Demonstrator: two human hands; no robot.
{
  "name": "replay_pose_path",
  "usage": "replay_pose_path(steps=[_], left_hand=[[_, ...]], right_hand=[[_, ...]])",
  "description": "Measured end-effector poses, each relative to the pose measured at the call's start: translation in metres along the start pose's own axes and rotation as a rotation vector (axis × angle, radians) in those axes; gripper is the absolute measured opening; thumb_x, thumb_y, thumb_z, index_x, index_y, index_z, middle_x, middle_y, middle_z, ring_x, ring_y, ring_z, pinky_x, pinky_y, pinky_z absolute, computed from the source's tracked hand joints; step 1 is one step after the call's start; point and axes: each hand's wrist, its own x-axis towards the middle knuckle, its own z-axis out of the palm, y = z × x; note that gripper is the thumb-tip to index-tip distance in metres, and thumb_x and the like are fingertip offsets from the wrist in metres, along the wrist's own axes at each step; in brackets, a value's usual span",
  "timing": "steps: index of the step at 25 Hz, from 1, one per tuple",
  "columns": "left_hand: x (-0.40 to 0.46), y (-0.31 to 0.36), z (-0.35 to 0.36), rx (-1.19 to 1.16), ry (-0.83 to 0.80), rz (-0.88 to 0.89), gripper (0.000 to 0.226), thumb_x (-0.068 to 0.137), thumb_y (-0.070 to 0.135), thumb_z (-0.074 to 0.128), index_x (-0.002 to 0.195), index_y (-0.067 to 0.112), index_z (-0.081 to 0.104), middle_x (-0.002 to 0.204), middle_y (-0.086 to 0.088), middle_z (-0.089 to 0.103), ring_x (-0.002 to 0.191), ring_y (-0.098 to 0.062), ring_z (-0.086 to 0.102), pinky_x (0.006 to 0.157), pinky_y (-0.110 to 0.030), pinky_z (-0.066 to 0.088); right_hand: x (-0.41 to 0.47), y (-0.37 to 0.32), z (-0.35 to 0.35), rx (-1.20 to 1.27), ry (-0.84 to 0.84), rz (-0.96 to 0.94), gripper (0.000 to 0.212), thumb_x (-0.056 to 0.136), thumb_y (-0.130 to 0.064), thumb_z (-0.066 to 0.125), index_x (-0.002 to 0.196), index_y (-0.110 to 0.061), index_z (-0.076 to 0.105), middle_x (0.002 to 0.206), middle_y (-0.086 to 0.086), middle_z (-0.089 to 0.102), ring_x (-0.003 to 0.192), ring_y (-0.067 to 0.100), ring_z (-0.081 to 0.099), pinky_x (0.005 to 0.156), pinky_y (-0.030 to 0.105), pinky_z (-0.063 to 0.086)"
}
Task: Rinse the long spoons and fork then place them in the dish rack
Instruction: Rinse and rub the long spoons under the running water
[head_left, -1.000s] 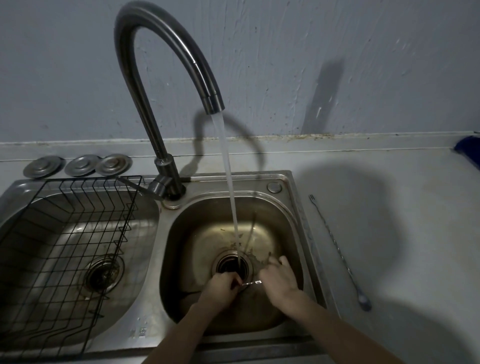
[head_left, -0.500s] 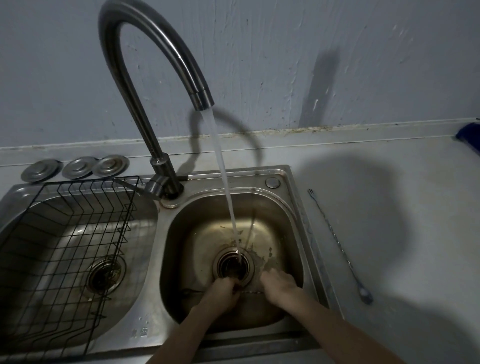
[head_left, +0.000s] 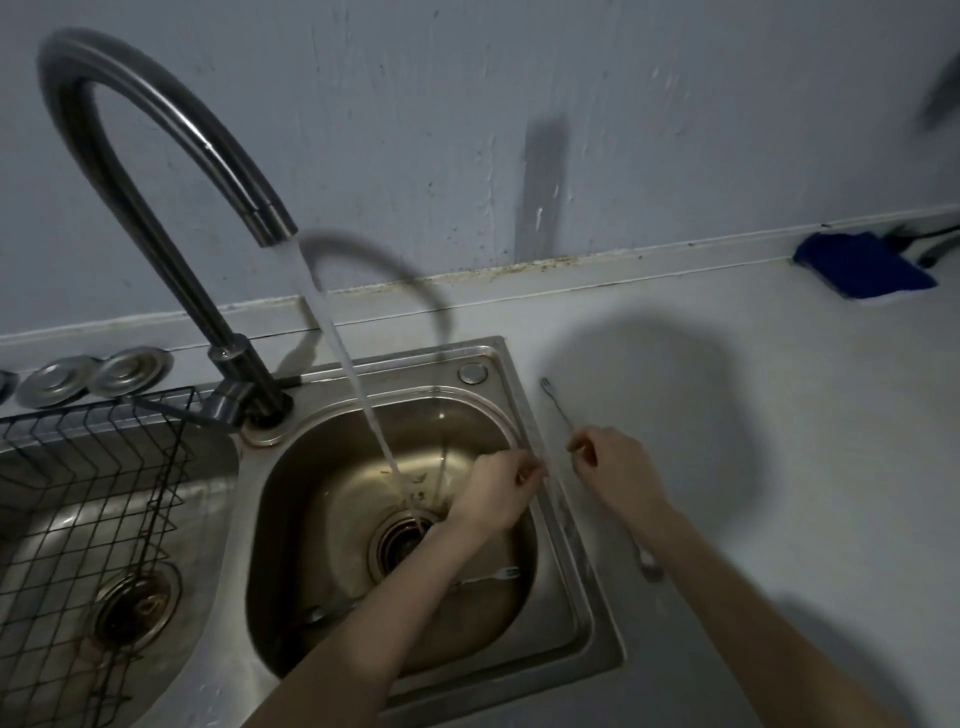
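Steel long utensil (head_left: 558, 413) on the right counter (head_left: 779, 467) is pinched by the right hand (head_left: 615, 475), left hand (head_left: 498, 493) curled, grip unclear; next, probably lift it into the stream (head_left: 363, 395).

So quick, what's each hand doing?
Left hand: fingers curled, holding cannot be told.
Right hand: fingers closing on the long utensil on the counter.

Dim, scuffed grey wall (head_left: 519, 104) behind pale countertop (head_left: 779, 415), hard shadows.

Pale countertop (head_left: 779, 467) carries a long utensil (head_left: 558, 410) (fork-tipped), blue cloth (head_left: 862, 265).
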Motion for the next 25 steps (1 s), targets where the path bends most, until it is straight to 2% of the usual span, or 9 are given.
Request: replay_pose_path(steps=[3, 5, 7, 11, 15, 18, 20, 22, 25], left_hand=[[0.018, 0.018, 0.018, 0.102, -0.091, 0.002, 0.028, 0.091, 0.028, 0.044, 0.103, 0.013, 0.065, 0.111, -0.010, 0.067, 0.105, -0.026, 0.059, 0.084, -0.031, 0.044], [0.022, 0.023, 0.027, 0.267, -0.105, 0.022, 0.030, 0.092, 0.028, 0.041, 0.104, 0.013, 0.064, 0.115, -0.012, 0.062, 0.113, -0.028, 0.050, 0.090, -0.037, 0.040], [0.024, 0.026, 0.032, 0.359, -0.087, 0.044, 0.031, 0.093, 0.028, 0.039, 0.108, 0.013, 0.062, 0.117, -0.013, 0.057, 0.117, -0.028, 0.044, 0.092, -0.039, 0.036], [0.024, 0.025, 0.033, 0.325, -0.104, 0.021, 0.033, 0.093, 0.029, 0.038, 0.108, 0.014, 0.063, 0.118, -0.012, 0.058, 0.118, -0.028, 0.042, 0.092, -0.037, 0.034], [0.024, 0.021, 0.029, 0.033, -0.059, -0.097, 0.034, 0.092, 0.027, 0.039, 0.093, 0.007, 0.067, 0.102, -0.016, 0.067, 0.105, -0.031, 0.055, 0.081, -0.035, 0.039], [0.020, 0.019, 0.011, -0.266, 0.039, -0.187, 0.033, 0.093, 0.025, 0.042, 0.096, 0.006, 0.068, 0.100, -0.017, 0.069, 0.096, -0.027, 0.061, 0.074, -0.030, 0.042], [0.016, 0.011, -0.007, -0.429, 0.154, -0.210, 0.031, 0.092, 0.023, 0.045, 0.094, 0.005, 0.070, 0.089, -0.013, 0.070, 0.085, -0.021, 0.059, 0.069, -0.022, 0.044], [0.009, -0.002, -0.028, -0.519, 0.257, -0.233, 0.028, 0.091, 0.020, 0.048, 0.089, 0.003, 0.070, 0.075, -0.005, 0.065, 0.073, -0.014, 0.053, 0.060, -0.011, 0.038], [-0.005, -0.027, -0.058, -0.653, 0.375, -0.282, 0.022, 0.088, 0.021, 0.053, 0.085, 0.012, 0.072, 0.073, -0.001, 0.066, 0.071, -0.012, 0.058, 0.077, -0.024, 0.046]], right_hand=[[-0.005, 0.022, 0.000, -0.109, -0.068, 0.160, 0.026, 0.087, -0.020, 0.052, 0.109, -0.006, 0.055, 0.117, 0.019, 0.054, 0.108, 0.035, 0.055, 0.091, 0.038, 0.044], [-0.008, 0.026, 0.004, -0.114, -0.084, 0.187, 0.026, 0.087, -0.020, 0.052, 0.108, -0.004, 0.053, 0.117, 0.019, 0.054, 0.109, 0.035, 0.054, 0.092, 0.039, 0.043], [-0.008, 0.028, 0.005, -0.098, -0.062, 0.197, 0.025, 0.087, -0.020, 0.051, 0.106, -0.004, 0.054, 0.116, 0.019, 0.056, 0.109, 0.035, 0.054, 0.091, 0.039, 0.044], [-0.007, 0.025, 0.005, -0.100, -0.055, 0.233, 0.025, 0.086, -0.020, 0.052, 0.105, -0.005, 0.058, 0.116, 0.018, 0.062, 0.110, 0.033, 0.056, 0.090, 0.037, 0.046], [-0.009, 0.009, 0.001, 0.043, -0.002, 0.186, 0.024, 0.084, -0.020, 0.057, 0.101, -0.004, 0.063, 0.109, 0.015, 0.068, 0.106, 0.031, 0.059, 0.089, 0.035, 0.045], [-0.010, -0.017, -0.002, 0.188, 0.038, 0.125, 0.024, 0.083, -0.024, 0.059, 0.099, -0.005, 0.064, 0.102, 0.014, 0.071, 0.100, 0.029, 0.062, 0.084, 0.031, 0.046], [-0.011, -0.039, 0.001, 0.245, 0.024, 0.050, 0.024, 0.083, -0.024, 0.060, 0.098, -0.005, 0.063, 0.099, 0.015, 0.071, 0.097, 0.029, 0.063, 0.083, 0.031, 0.046], [-0.012, -0.064, 0.010, 0.289, 0.005, -0.021, 0.020, 0.083, -0.020, 0.059, 0.093, -0.003, 0.062, 0.094, 0.016, 0.070, 0.091, 0.028, 0.063, 0.079, 0.030, 0.045], [-0.016, -0.094, 0.029, 0.391, -0.013, -0.129, 0.004, 0.079, -0.012, 0.061, 0.082, -0.009, 0.060, 0.074, 0.005, 0.062, 0.074, 0.016, 0.055, 0.067, 0.023, 0.038]])
